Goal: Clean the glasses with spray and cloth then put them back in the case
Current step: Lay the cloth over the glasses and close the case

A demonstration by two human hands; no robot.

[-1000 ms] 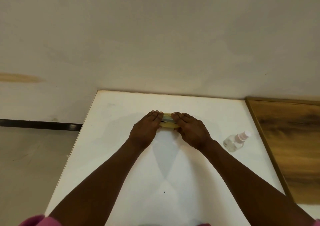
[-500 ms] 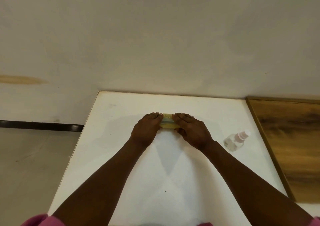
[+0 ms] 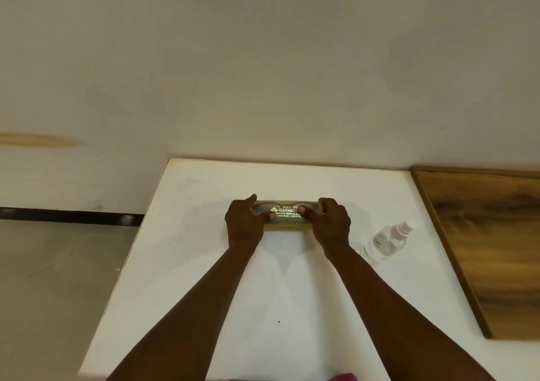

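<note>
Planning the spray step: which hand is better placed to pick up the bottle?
Right hand, probably: the clear spray bottle with pink cap lies just beside it, while the left hand grips the yellowish case's far end.

white table, wood board, wall, floor
table [image 3: 181, 263] white, far edge against the wall [image 3: 263, 73], small dark speck on it near the front; wood board [image 3: 496, 249] lies flat at the table's right side, dark grain, lighter edge strip; wall is plain off-white with a tan smear at left; black baseboard [image 3: 70, 216] runs along the wall's foot at left; grey floor [image 3: 52, 293] left of the table; bit of pink cloth [image 3: 342, 377] at the bottom edge
</note>
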